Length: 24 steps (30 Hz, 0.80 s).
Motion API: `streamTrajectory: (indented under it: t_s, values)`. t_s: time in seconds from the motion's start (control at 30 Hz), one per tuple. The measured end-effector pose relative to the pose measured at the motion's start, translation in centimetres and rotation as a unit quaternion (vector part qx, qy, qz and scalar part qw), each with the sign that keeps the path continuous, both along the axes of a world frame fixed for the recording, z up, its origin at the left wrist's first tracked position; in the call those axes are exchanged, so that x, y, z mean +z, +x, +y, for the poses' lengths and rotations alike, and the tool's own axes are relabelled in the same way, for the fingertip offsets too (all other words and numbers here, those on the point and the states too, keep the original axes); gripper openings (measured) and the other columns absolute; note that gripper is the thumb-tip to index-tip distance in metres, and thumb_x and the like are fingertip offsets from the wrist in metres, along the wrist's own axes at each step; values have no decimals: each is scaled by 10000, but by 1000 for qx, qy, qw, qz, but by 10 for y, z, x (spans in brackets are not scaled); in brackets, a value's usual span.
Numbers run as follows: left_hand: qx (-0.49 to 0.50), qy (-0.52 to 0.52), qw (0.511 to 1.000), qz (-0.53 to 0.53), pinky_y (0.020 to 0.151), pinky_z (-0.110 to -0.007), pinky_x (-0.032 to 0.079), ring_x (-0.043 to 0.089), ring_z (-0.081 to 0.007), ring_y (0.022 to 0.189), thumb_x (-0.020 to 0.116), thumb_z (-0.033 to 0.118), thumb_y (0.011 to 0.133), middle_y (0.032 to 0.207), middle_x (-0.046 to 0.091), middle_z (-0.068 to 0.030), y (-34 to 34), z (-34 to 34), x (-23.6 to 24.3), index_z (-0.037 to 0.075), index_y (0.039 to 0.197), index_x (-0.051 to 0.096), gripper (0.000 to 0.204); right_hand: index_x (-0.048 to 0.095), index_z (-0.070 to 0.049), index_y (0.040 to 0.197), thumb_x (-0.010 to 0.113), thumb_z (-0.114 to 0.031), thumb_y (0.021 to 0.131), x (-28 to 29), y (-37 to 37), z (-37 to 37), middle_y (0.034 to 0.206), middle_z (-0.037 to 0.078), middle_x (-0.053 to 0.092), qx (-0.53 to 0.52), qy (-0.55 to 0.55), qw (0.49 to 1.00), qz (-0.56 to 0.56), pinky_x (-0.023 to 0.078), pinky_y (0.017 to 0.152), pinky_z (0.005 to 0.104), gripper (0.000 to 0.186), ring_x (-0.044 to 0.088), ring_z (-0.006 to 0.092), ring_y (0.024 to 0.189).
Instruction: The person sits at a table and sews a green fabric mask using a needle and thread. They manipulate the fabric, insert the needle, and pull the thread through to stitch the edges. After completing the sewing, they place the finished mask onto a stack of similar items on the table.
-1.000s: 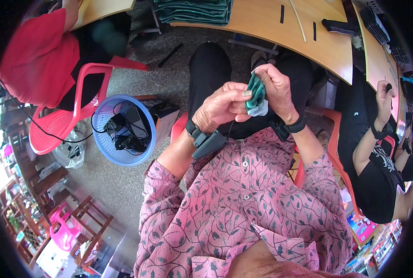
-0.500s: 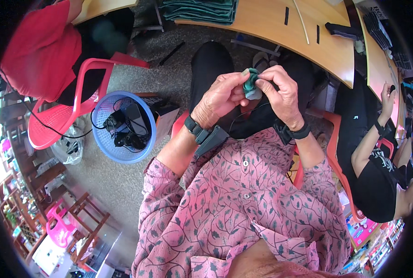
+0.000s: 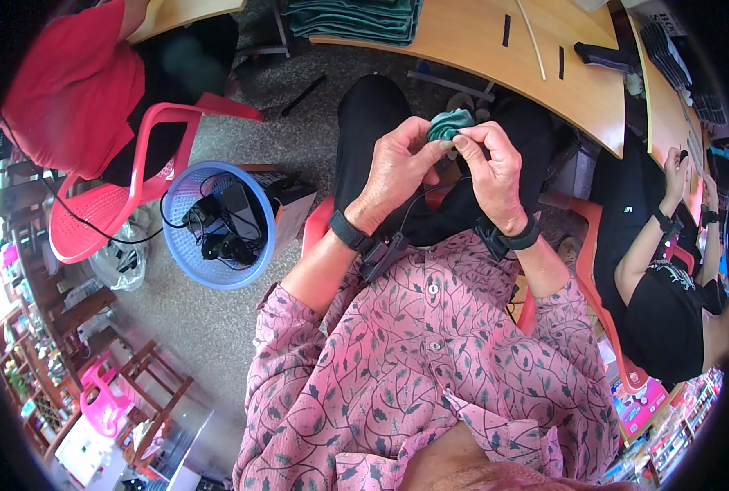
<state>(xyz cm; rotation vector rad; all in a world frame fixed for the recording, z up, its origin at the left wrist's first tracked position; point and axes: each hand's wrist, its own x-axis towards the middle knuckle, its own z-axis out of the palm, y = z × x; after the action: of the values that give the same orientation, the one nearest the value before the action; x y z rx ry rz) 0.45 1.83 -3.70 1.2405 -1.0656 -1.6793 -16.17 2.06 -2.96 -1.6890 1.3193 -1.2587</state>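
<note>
A small dark green fabric rosette (image 3: 450,124), rolled and folded like a rose, is pinched between my two hands above my lap. My left hand (image 3: 400,162) grips its left and lower side with thumb and fingers. From the other side my right hand (image 3: 492,164) holds it, thumb pressed near its lower edge. Both thumb tips almost meet under the rosette. Black straps with small dark devices circle both my wrists. A thin dark cable runs between my arms.
Ahead stands a wooden table (image 3: 463,37) with a stack of green cloth (image 3: 352,18) and dark strips. To my left are a blue basket (image 3: 217,225) of black cables and a red chair (image 3: 103,217) with a person in red. Another person in black (image 3: 667,311) works at right.
The rosette has turned, so more of its folded face shows, and it sits slightly higher. My left hand has shifted right and rotated; both thumbs have come closer together.
</note>
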Motion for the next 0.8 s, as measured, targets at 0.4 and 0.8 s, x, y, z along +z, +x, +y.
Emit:
streamTrajectory:
  t_s: [0.4, 0.8]
  values:
    - [108, -287, 939, -153, 682, -247, 508, 627, -119, 760, 690, -26, 822, 924, 649, -63, 1, -2, -5, 14, 973, 645, 163, 625, -7, 918, 665, -87, 923, 5, 1, 5, 763, -2, 604, 46, 129, 989, -64, 427, 592, 226, 90, 528, 54, 679]
    - [159, -134, 976, 60, 730, -202, 472, 569, -52, 805, 534, -55, 867, 945, 611, 4, -5, 2, 1, 26, 1106, 593, 260, 604, -30, 939, 625, -124, 957, 1, 3, 9, 778, -51, 559, 140, 260, 943, -154, 419, 611, 204, 99, 482, 23, 697]
